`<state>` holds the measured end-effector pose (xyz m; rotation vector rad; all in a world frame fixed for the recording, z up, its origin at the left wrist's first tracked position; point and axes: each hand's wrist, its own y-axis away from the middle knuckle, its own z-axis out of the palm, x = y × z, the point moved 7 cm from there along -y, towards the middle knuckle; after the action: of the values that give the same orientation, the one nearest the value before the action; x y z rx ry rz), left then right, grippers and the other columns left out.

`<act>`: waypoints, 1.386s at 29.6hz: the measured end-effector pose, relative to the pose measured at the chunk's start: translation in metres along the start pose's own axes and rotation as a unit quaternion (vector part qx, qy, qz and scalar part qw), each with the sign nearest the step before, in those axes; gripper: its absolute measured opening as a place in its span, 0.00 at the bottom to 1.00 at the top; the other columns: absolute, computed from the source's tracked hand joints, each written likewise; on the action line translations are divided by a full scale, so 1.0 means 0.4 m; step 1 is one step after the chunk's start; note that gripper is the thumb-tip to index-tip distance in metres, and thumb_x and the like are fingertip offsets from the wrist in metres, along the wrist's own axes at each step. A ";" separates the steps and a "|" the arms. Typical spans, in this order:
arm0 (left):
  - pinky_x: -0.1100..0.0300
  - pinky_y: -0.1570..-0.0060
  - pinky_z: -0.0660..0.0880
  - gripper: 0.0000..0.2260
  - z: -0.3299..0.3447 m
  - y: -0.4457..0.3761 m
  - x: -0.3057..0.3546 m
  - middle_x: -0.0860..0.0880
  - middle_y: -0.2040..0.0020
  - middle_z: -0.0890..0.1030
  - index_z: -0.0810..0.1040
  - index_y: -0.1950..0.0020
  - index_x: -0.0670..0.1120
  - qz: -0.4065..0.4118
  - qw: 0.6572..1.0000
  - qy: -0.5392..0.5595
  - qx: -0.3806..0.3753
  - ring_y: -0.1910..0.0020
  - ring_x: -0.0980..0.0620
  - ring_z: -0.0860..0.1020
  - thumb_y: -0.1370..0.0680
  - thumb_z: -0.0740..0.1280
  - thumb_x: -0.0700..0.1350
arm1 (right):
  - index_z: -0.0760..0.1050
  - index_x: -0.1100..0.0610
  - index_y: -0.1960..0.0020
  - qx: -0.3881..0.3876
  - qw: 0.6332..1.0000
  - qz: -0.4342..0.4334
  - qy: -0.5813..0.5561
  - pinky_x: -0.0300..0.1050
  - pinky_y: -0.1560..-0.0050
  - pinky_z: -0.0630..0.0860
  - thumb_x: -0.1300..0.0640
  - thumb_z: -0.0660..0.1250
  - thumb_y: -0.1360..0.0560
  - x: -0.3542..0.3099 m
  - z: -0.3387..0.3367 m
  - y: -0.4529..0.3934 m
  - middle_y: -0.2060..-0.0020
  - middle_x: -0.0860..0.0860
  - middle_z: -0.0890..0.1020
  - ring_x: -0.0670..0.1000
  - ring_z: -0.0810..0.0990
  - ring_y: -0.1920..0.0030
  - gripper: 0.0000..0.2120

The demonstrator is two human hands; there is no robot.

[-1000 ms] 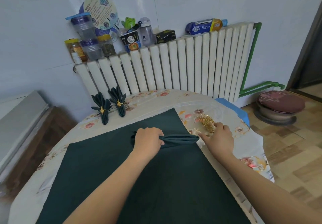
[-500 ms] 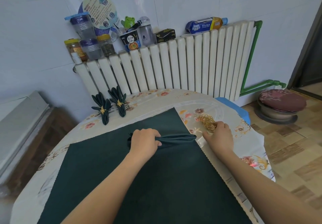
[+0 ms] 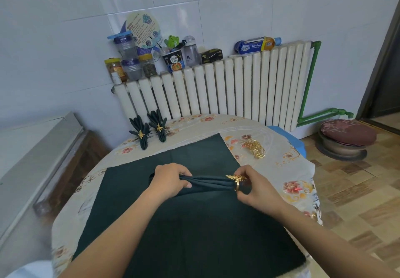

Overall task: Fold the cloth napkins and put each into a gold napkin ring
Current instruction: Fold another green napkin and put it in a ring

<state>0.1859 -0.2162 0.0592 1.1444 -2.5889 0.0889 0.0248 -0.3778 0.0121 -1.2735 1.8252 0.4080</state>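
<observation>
On the round table [image 3: 270,169] with the flowered cover, we are gripping a pleated dark green napkin [image 3: 207,183] in our left hand [image 3: 171,180], fingers curled round its left end, while our right hand [image 3: 255,188] is pinching a gold napkin ring [image 3: 238,185] with a leaf ornament at the napkin's right end; the cloth tip is showing through the ring. Both hands are working above a flat dark green cloth [image 3: 194,234] that is covering most of the near table. A heap of spare gold rings [image 3: 255,149] is lying on the table cover just beyond the right hand, apart from it. Two finished napkins [image 3: 149,129], each in a gold ring, are sitting side by side at the far left edge of the table. Behind the table a white radiator [image 3: 216,91] is standing against the tiled wall, its top carrying lidded jars [image 3: 129,61], a printed cup holding pens [image 3: 174,61], a green frog figure [image 3: 172,40], a grey bottle [image 3: 190,50], a dark box [image 3: 211,55] and a blue pack [image 3: 255,45] reading "Kitchen". The jars' contents are too small to tell. A cushioned stool [image 3: 346,137] is standing on the floor to the right.
</observation>
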 end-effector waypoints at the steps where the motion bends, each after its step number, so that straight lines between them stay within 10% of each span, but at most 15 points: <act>1: 0.54 0.34 0.65 0.09 0.000 0.017 0.000 0.55 0.43 0.80 0.81 0.48 0.55 0.001 1.000 0.003 -0.001 0.39 0.49 0.73 0.28 0.73 0.50 | 0.69 0.48 0.49 -0.011 1.000 -0.012 0.009 0.39 0.51 0.76 0.61 0.70 0.33 -0.019 0.010 0.012 0.55 0.44 0.77 0.43 0.77 0.54 0.17; 10: 0.54 0.41 0.71 0.05 0.007 0.138 0.019 0.59 0.57 0.80 0.81 0.58 0.60 0.026 0.999 0.016 -0.025 0.44 0.48 0.72 0.29 0.74 0.50 | 0.68 0.47 0.46 -0.043 0.973 -0.086 0.210 0.39 0.59 0.69 0.53 0.68 0.31 -0.178 0.092 0.077 0.53 0.43 0.77 0.47 0.74 0.55 0.16; 23: 0.53 0.39 0.71 0.08 0.007 0.178 0.012 0.56 0.50 0.81 0.84 0.52 0.56 0.052 0.997 0.049 -0.043 0.41 0.49 0.72 0.29 0.74 0.47 | 0.67 0.49 0.46 -0.082 0.978 -0.081 0.173 0.40 0.57 0.71 0.55 0.68 0.29 -0.237 0.153 0.123 0.50 0.47 0.78 0.47 0.76 0.54 0.14; 31: 0.51 0.27 0.36 0.11 0.051 0.217 0.032 0.55 0.34 0.69 0.81 0.45 0.56 0.160 0.981 -0.107 0.028 0.29 0.55 0.59 0.25 0.68 0.44 | 0.64 0.49 0.48 -0.089 0.985 0.002 0.150 0.39 0.58 0.73 0.44 0.71 0.30 -0.213 0.211 0.156 0.52 0.45 0.76 0.46 0.75 0.55 0.20; 37: 0.63 0.42 0.67 0.12 0.077 0.279 -0.041 0.52 0.41 0.69 0.70 0.39 0.50 -0.015 0.983 0.065 0.172 0.41 0.55 0.69 0.22 0.65 0.46 | 0.71 0.51 0.47 -0.071 0.990 0.072 0.094 0.39 0.56 0.74 0.43 0.66 0.26 -0.172 0.218 0.141 0.55 0.45 0.79 0.45 0.77 0.55 0.14; 41: 0.61 0.59 0.77 0.08 0.161 0.294 -0.085 0.50 0.55 0.80 0.73 0.52 0.47 -0.171 0.922 0.337 0.080 0.59 0.55 0.80 0.23 0.66 0.51 | 0.77 0.53 0.47 -0.067 0.988 0.130 0.051 0.36 0.57 0.72 0.46 0.65 0.25 -0.152 0.214 0.118 0.56 0.45 0.79 0.44 0.77 0.55 0.12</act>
<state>0.1050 -0.1237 -0.0044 1.3161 -1.7808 0.5228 0.0295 -0.2633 0.0008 -1.1648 2.0908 0.6270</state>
